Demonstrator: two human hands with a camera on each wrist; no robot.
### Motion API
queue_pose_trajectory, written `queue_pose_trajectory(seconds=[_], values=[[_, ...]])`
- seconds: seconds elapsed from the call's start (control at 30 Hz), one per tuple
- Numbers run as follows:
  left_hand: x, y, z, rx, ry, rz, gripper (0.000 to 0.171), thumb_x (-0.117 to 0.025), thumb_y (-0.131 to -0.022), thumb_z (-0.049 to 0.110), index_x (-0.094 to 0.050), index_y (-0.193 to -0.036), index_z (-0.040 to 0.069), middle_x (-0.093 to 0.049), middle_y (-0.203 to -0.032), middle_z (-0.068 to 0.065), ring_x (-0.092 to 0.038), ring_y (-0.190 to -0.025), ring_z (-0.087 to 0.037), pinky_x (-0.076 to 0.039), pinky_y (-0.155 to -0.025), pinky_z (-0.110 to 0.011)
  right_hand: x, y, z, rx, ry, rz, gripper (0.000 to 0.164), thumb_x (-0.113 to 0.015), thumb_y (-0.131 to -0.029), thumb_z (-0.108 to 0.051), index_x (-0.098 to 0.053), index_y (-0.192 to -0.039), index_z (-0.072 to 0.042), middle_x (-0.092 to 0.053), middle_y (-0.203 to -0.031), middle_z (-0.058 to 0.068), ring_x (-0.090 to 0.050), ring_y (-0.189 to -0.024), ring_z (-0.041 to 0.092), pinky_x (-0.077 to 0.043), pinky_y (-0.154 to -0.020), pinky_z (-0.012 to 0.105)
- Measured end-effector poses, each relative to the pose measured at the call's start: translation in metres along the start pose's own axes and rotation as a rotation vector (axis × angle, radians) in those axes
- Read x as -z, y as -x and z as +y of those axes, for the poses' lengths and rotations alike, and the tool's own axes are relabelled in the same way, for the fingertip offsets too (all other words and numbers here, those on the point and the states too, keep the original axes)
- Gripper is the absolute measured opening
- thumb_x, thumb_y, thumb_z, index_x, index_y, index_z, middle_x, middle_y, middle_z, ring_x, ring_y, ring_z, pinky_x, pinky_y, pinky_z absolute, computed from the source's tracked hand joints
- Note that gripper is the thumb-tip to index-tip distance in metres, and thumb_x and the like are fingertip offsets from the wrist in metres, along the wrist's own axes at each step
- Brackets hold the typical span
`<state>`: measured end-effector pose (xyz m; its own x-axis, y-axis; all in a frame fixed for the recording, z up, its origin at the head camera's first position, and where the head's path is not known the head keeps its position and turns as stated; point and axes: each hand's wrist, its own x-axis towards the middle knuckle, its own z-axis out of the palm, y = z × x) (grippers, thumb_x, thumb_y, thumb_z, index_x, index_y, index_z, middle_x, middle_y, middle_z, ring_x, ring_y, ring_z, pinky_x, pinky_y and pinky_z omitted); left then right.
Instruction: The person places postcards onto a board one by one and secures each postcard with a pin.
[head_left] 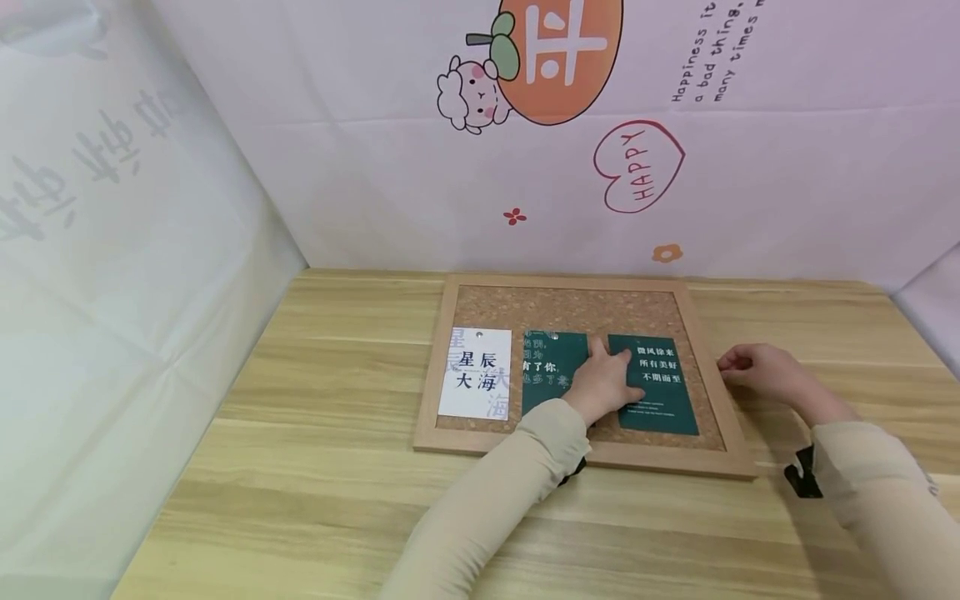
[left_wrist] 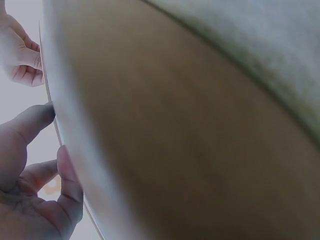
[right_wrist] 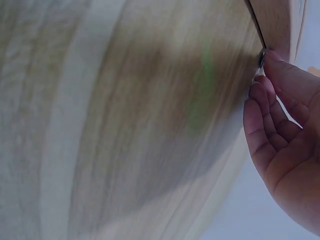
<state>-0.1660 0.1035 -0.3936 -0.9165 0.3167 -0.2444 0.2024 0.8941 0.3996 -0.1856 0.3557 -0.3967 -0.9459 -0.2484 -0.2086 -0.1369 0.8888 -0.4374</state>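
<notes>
A cork board (head_left: 577, 304) with a wooden frame lies on the table. On it, from left to right, are a white card (head_left: 487, 404), a dark green card (head_left: 551, 392) partly under my left hand, and another green card (head_left: 667, 404). My left hand (head_left: 602, 385) has its fingers spread, and the fingertips touch the right green card's left side. Just outside the frame's right side is my right hand (head_left: 765, 372), fingers curled. In the right wrist view its thumb and fingertips pinch a tiny dark, shiny thing (right_wrist: 262, 57) beside the frame; its kind is unclear.
The wood-grain table (head_left: 300, 467) extends around the board. Behind it stands a pale printed backdrop (head_left: 375, 192) with cartoon drawings, and a white sheet (head_left: 135, 333) hangs at the left. Dark straps show at both wrists.
</notes>
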Motion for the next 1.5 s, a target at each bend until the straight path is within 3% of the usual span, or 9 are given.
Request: queue_pose_trajectory(seconds=[0.33,0.47,0.6,0.7,0.93,1.27,1.5], values=[[0.0,0.0,0.0,-0.004,-0.015,0.002,0.064,-0.064,-0.088,0.045,-0.04,-0.145,0.029,-0.023,-0.153,-0.007,-0.062,-0.081,-0.008,-0.045,-0.055,-0.019,0.0,0.001,-0.002,-0.025,0.01,0.013,0.017,-0.057,-0.091,-0.008,-0.064,-0.092,0.007,-0.066,-0.089,0.023,-0.06,-0.082,0.03,-0.05,-0.071,0.044],[0.0,0.001,-0.001,-0.025,-0.021,0.001,0.063,-0.064,-0.089,0.045,-0.041,-0.145,0.028,-0.025,-0.154,-0.003,-0.064,-0.097,-0.01,-0.048,-0.062,-0.019,0.0,0.003,-0.003,-0.04,-0.001,0.035,0.018,-0.055,-0.093,-0.01,-0.063,-0.092,0.007,-0.065,-0.093,0.027,-0.06,-0.09,0.043,-0.05,-0.075,0.051],[0.002,0.002,-0.003,-0.057,-0.044,-0.007,0.063,-0.062,-0.089,0.045,-0.041,-0.145,0.026,-0.024,-0.156,0.002,-0.058,-0.118,-0.012,-0.053,-0.075,-0.02,0.001,0.005,-0.005,-0.04,-0.017,0.075,0.02,-0.055,-0.094,-0.013,-0.063,-0.092,0.005,-0.065,-0.098,0.03,-0.058,-0.098,0.051,-0.051,-0.078,0.056],[0.003,0.003,-0.003,-0.063,-0.059,-0.014,0.063,-0.062,-0.089,0.046,-0.041,-0.145,0.025,-0.023,-0.158,0.004,-0.051,-0.128,-0.012,-0.053,-0.084,-0.022,0.002,0.005,-0.007,-0.04,-0.027,0.103,0.021,-0.056,-0.094,-0.016,-0.063,-0.091,0.004,-0.065,-0.097,0.029,-0.06,-0.095,0.049,-0.052,-0.077,0.055],[0.004,0.003,-0.003,-0.065,-0.05,-0.021,0.063,-0.062,-0.09,0.045,-0.041,-0.146,0.025,-0.021,-0.159,0.005,-0.046,-0.134,-0.013,-0.052,-0.09,-0.023,0.005,0.003,-0.01,-0.055,-0.031,0.133,0.02,-0.057,-0.092,-0.017,-0.063,-0.092,0.002,-0.066,-0.093,0.024,-0.061,-0.086,0.035,-0.051,-0.07,0.044],[0.003,0.003,-0.005,-0.079,-0.057,-0.029,0.063,-0.061,-0.09,0.046,-0.04,-0.146,0.024,-0.026,-0.158,0.004,-0.048,-0.132,-0.014,-0.051,-0.095,-0.024,0.006,0.0,-0.015,-0.042,-0.051,0.195,0.033,-0.059,-0.095,-0.027,-0.064,-0.104,0.005,-0.066,-0.098,0.027,-0.061,-0.092,0.041,-0.049,-0.076,0.053],[0.003,0.002,-0.005,-0.084,-0.059,-0.037,0.063,-0.06,-0.091,0.046,-0.04,-0.146,0.025,-0.026,-0.158,0.004,-0.049,-0.131,-0.015,-0.051,-0.095,-0.025,0.01,-0.005,-0.025,-0.053,-0.056,0.187,0.037,-0.055,-0.097,-0.034,-0.061,-0.102,0.002,-0.066,-0.094,0.022,-0.058,-0.081,0.028,-0.046,-0.063,0.032]])
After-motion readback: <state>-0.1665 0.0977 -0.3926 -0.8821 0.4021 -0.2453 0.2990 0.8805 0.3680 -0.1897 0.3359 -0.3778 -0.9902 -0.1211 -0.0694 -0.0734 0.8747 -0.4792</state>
